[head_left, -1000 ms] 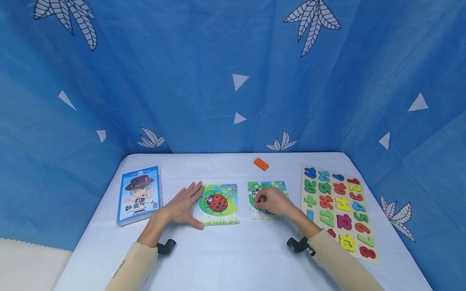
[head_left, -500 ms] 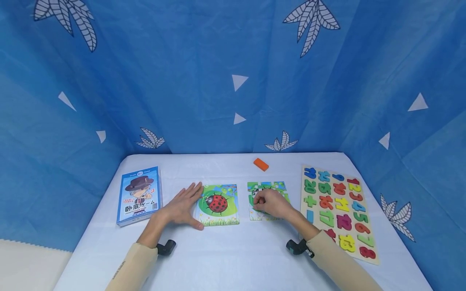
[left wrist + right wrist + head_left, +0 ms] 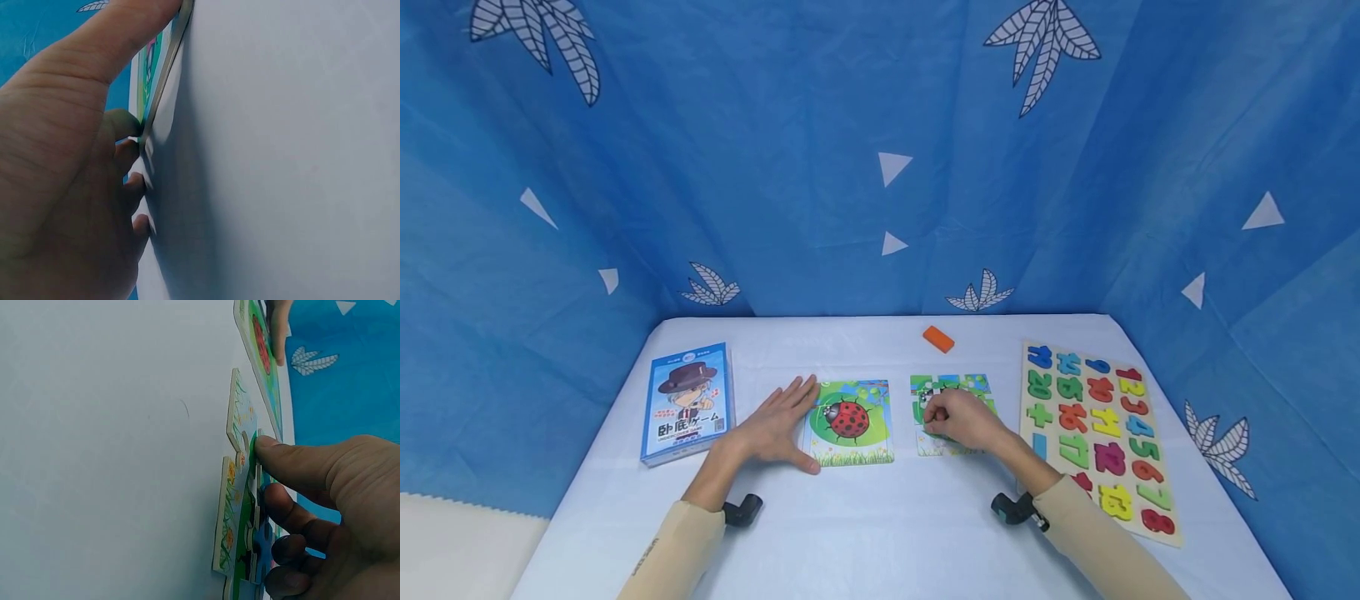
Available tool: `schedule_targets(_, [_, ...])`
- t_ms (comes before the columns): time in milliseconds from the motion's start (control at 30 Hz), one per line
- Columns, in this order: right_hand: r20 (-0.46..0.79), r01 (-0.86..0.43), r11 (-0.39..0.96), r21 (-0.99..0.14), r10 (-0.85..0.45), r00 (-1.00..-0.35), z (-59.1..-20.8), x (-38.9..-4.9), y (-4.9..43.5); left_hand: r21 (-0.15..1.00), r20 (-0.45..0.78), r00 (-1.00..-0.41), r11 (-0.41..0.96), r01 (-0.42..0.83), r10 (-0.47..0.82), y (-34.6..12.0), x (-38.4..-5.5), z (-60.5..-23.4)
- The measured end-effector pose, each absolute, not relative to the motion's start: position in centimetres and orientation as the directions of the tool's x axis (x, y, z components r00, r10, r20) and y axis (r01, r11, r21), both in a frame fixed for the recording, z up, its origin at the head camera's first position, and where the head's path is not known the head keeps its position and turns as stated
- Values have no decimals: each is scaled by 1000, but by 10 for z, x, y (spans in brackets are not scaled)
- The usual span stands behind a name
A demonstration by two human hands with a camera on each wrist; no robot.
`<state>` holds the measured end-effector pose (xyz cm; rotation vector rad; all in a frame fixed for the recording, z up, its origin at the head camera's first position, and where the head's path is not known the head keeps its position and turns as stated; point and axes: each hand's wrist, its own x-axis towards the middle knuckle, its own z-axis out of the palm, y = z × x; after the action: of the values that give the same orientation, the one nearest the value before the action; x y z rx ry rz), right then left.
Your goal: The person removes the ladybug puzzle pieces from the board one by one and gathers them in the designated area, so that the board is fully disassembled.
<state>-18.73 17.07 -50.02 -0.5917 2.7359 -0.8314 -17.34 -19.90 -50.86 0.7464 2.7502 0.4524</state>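
In the head view, a ladybug picture board [image 3: 848, 422] lies flat on the table. My left hand [image 3: 775, 425] rests at its left side with fingers spread; in the left wrist view, the thumb and a fingertip touch the board's edge [image 3: 165, 75]. Right of the board lies a second ladybug picture, a jigsaw puzzle [image 3: 951, 450] made of separate pieces. My right hand [image 3: 966, 417] is over it with curled fingers, pinching a puzzle piece by the picture's left part. In the right wrist view, loose-edged flowery pieces [image 3: 231, 512] show beside the thumb; the pinched piece is mostly hidden.
An orange block [image 3: 938, 338] lies behind the puzzle. At the left stands a blue game box [image 3: 688, 404] lying flat. A board of coloured numbers [image 3: 1093, 433] fills the right side, under the right forearm. Blue curtains [image 3: 880, 167] surround the white table [image 3: 865, 533].
My right hand shifts only very slightly over the puzzle, and its lower pieces sit a touch differently. My left hand and the ladybug board stay in place.
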Motion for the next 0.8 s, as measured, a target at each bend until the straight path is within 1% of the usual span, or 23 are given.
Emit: schedule_targets(800, [-43,-349,762,-546,-442,-896,-504,-190,170,370,-166,-835,818,441,525,-197,-175,-505])
